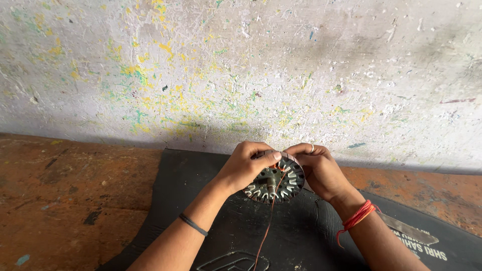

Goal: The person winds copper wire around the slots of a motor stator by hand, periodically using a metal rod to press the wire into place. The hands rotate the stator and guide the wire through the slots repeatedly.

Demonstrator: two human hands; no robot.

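Both hands, left hand (247,165) and right hand (317,169), grip stator (277,183) rim.

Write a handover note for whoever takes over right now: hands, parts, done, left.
Left hand: grips the left rim of the round slotted motor stator, thumb and fingers pinching at its top edge.
Right hand: holds the right rim, fingers meeting the left at the top slot.
Stator is held on edge over the black rubber mat, close to the paint-flecked wall.
Thin copper wire runs from the top of the stator down across its face and toward the camera.
Done: wire is at the top slot; finished coils cannot be made out.
Left: the slots around the lower rim show bare.
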